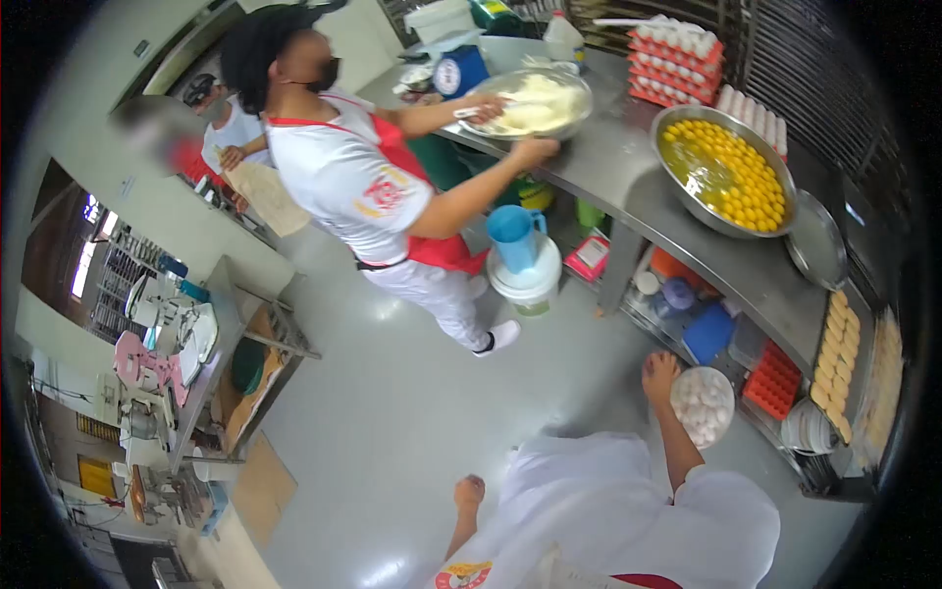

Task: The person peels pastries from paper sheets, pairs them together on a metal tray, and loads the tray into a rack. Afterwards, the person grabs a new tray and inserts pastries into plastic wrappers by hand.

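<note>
My right hand [660,376] hangs low, just left of a white bucket [730,404]. Its fingers are bent but look apart, and I see nothing in them. Inside the bucket are several white eggshells or eggs [699,412]; I cannot tell which. My left hand [470,490] hangs beside my white clothing over the grey floor, its fingers curled in with nothing showing. On the steel table [628,177] ahead, a large metal bowl [663,172] holds many yolks in clear egg white [731,177].
A co-worker in a red apron [339,187] handles a bowl of pale mixture [535,103] at the table. Egg trays [675,64] are stacked behind. A blue jug [514,239] tops a white bucket [528,285]. A pastry tray [834,368] stands at right; another person is farther back.
</note>
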Available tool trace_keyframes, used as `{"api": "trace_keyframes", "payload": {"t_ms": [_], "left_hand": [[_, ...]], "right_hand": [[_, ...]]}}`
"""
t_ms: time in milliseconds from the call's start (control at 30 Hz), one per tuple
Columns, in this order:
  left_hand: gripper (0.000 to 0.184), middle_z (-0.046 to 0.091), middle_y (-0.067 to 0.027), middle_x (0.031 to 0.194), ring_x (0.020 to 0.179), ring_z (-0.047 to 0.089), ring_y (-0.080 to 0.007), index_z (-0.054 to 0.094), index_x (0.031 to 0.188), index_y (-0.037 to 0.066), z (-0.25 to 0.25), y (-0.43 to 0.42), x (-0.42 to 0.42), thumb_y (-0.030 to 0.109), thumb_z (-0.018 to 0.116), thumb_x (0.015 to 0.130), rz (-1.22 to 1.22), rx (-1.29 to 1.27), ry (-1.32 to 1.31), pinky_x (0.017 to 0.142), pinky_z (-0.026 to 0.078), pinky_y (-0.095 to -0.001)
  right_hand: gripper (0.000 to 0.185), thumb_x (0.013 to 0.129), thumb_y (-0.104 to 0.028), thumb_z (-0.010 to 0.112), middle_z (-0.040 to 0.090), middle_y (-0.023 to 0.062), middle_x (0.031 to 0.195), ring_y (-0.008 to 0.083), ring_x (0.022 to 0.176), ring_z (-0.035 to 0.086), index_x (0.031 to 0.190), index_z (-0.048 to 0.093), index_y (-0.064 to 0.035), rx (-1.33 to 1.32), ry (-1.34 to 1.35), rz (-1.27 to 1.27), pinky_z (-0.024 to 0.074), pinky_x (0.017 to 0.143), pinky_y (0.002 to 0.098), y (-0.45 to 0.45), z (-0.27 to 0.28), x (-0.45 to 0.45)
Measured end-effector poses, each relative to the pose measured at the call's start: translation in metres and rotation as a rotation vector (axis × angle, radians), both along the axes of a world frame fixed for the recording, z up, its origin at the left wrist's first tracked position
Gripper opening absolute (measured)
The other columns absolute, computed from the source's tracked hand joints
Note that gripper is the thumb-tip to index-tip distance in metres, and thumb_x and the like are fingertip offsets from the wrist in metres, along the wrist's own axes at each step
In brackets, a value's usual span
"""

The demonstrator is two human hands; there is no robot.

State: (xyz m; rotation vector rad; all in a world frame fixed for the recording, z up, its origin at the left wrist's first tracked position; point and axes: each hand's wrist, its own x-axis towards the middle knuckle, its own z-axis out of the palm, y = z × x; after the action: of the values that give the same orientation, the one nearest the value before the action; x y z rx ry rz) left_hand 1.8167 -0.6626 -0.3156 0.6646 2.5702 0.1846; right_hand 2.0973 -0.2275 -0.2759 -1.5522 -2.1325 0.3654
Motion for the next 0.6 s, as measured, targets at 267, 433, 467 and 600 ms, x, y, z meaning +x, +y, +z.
{"api": "trace_keyframes", "payload": {"t_ms": [267,433,467,600], "left_hand": [[0.011,0.069,-0.0084,0.086,0.084,0.065,-0.0275,0.070,0.082,0.015,0.008,-0.093,-0.093,0.018,0.065,0.072,0.390,0.210,-0.033,0.074,0.052,-0.0384],[0.013,0.069,-0.0092,0.086,0.083,0.066,-0.0277,0.071,0.082,0.015,0.006,-0.124,-0.131,0.020,0.065,0.072,0.464,0.225,0.121,0.077,0.051,-0.0381],[0.014,0.069,-0.0095,0.086,0.083,0.066,-0.0276,0.071,0.082,0.014,0.003,-0.127,-0.138,0.022,0.066,0.071,0.449,0.200,0.158,0.078,0.051,-0.0381],[0.017,0.069,-0.0100,0.088,0.084,0.065,-0.0285,0.071,0.083,0.015,-0.006,-0.139,-0.150,0.025,0.066,0.070,0.550,0.145,0.041,0.080,0.050,-0.0382]], "right_hand": [[0.022,0.067,-0.011,0.067,0.056,0.0058,0.106,0.0271,0.111,0.045,0.087,0.062,-0.0168,-0.129,-0.141,0.467,0.0311,0.088,0.0492,-0.073,-0.017,-0.220],[0.019,0.071,-0.015,0.065,0.058,0.0045,0.102,0.0271,0.109,0.048,0.090,0.062,-0.0180,-0.173,-0.044,0.812,0.0315,0.089,0.0520,-0.103,0.004,-0.347],[0.017,0.072,-0.017,0.063,0.059,0.0046,0.103,0.0270,0.108,0.049,0.089,0.062,-0.0186,-0.220,-0.156,0.869,0.0318,0.088,0.0520,-0.107,0.004,-0.369],[0.014,0.076,-0.018,0.060,0.060,0.0057,0.103,0.0281,0.107,0.053,0.090,0.063,-0.0186,-0.441,-0.358,1.064,0.0341,0.087,0.0559,-0.118,0.000,-0.433]]}}
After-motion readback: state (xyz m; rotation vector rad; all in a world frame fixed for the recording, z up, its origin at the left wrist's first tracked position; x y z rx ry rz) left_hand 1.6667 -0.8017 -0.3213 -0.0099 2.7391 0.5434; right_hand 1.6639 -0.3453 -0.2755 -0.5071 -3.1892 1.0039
